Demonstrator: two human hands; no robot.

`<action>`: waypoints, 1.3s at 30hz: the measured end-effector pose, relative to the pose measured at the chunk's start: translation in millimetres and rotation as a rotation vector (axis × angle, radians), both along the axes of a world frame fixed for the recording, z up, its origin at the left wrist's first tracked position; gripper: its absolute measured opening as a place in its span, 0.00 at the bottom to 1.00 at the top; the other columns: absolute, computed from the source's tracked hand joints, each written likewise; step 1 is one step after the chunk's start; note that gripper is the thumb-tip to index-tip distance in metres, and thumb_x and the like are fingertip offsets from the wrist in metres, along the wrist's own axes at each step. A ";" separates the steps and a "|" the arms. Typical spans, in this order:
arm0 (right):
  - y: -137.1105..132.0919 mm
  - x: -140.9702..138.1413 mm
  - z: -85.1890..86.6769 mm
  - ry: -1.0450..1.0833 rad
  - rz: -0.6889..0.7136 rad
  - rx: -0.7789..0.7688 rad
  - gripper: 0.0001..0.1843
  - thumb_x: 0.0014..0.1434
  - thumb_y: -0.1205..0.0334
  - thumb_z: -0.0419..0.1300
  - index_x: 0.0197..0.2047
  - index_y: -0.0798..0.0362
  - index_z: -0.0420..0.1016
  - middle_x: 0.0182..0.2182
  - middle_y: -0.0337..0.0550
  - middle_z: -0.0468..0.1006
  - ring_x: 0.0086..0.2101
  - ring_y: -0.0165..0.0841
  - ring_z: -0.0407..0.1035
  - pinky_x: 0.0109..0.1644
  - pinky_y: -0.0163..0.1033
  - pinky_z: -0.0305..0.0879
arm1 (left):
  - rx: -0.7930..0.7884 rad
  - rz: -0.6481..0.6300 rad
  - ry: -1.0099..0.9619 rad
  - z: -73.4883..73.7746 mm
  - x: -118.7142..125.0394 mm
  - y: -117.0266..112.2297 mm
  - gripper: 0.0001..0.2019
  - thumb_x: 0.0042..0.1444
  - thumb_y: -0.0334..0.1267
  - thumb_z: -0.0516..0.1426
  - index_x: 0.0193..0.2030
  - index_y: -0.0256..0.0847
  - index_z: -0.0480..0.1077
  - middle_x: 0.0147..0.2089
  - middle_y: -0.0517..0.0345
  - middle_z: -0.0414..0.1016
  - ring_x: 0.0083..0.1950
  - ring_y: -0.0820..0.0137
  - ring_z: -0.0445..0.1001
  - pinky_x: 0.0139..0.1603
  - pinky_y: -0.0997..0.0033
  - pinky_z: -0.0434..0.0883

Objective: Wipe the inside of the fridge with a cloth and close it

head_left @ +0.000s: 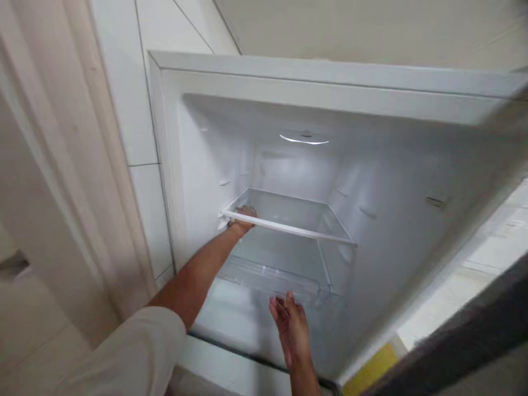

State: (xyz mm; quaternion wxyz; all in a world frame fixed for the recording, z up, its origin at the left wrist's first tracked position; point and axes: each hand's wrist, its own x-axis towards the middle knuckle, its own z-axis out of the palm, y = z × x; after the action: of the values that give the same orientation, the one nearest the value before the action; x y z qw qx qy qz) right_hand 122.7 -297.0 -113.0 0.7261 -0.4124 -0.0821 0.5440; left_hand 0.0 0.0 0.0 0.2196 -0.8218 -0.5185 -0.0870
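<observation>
Inside the fridge (pixel 396 264), my left hand (pixel 246 213) is at the left end of the glass shelf (pixel 289 212), by its white front bar. Its fingers look curled, and what they hold is hard to make out. A small white piece (pixel 223 222), perhaps cloth, shows beside the wrist. My right hand (pixel 292 324) is raised in front of the lower part of the fridge, fingers bent and apart, with nothing visible in it. Just beyond it lies a clear plastic drawer or cover (pixel 268 275) under a lower glass panel.
A round lamp (pixel 305 137) glows at the compartment's upper wall. Small shelf ledges (pixel 367 212) stick out of the side walls. White tiles (pixel 144 192) and a pale door frame (pixel 78 137) stand to the left. A dark blurred edge (pixel 462 335) crosses the lower right, near something yellow (pixel 371 368).
</observation>
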 end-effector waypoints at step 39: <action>32.4 1.7 -38.0 -0.068 -0.109 0.034 0.38 0.39 0.38 0.78 0.41 0.51 0.65 0.29 0.37 0.81 0.30 0.36 0.81 0.39 0.45 0.83 | -0.286 -0.239 -0.092 -27.0 58.4 20.0 0.15 0.66 0.40 0.60 0.56 0.36 0.72 0.59 0.47 0.73 0.56 0.60 0.75 0.56 0.52 0.75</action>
State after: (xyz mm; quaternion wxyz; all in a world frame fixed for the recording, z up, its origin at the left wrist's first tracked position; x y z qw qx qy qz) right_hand 124.4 -264.7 -151.0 0.7584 -0.4224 -0.0933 0.4876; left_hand 58.4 20.0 -27.0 0.0647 -0.8955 -0.4339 -0.0752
